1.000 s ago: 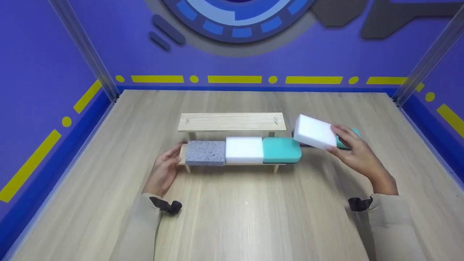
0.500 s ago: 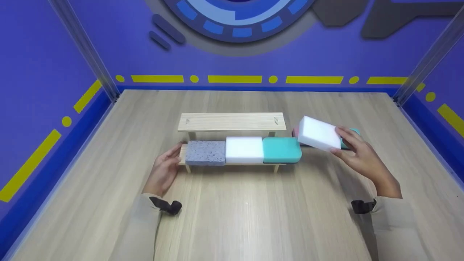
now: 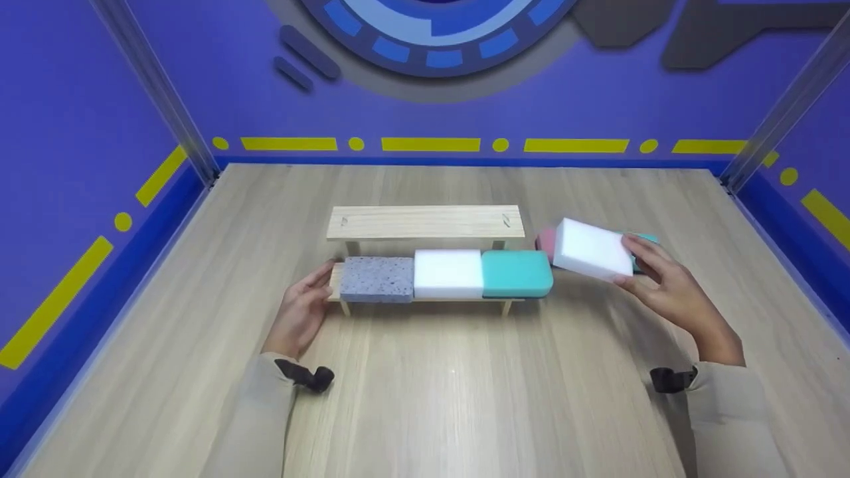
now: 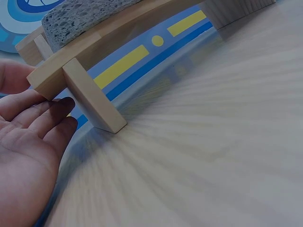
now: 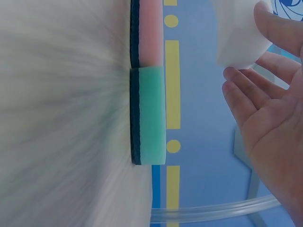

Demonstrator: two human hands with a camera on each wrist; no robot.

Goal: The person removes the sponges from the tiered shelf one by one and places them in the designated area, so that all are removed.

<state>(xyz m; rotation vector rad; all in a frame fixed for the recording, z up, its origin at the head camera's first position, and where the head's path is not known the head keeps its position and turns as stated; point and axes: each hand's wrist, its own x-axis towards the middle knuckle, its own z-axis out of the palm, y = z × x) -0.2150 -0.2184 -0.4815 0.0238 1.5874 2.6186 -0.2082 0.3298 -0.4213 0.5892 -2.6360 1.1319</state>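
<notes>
I'm pinching the white sponge [image 3: 593, 248] in my right hand [image 3: 671, 289], long side slanting toward the desk's [image 3: 425, 398] right edge; my left hand [image 3: 302, 309] is gripping the rack [image 4: 113, 30].

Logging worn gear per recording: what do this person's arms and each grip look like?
The left sleeve and right sleeve are long, plain and beige. The left wrist camera and right wrist camera are small and black, at the cuffs. The left grip and right grip are ungloved; no cables visible.
</notes>
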